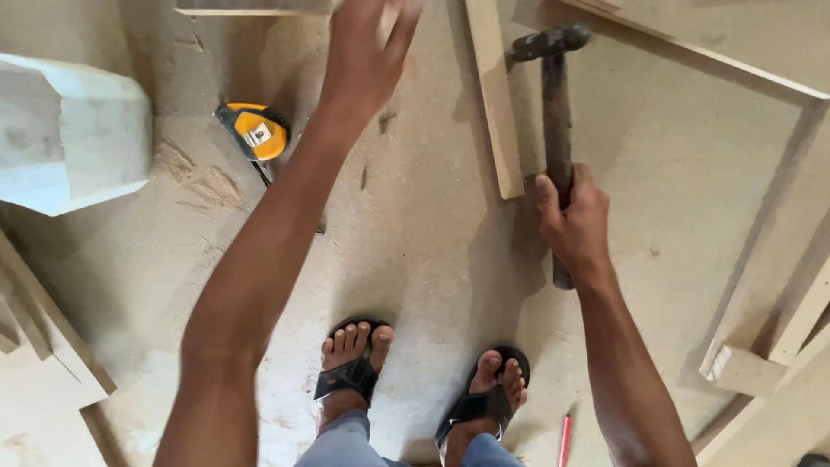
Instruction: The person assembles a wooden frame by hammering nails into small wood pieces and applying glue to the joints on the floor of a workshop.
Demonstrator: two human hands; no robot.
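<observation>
Wooden-handled hammer (558, 130) gripped by right hand (572, 227) | left hand (363, 52) fingers together, reaching

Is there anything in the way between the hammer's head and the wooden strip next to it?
Nothing visible does. The right hand grips the hammer by its handle, and the hammer's head sits just right of the wooden strip, with only bare floor showing between them. The left hand is up at another board, off to the side.

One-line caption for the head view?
Right hand grips a hammer; left hand reaches a wooden strip.
</observation>
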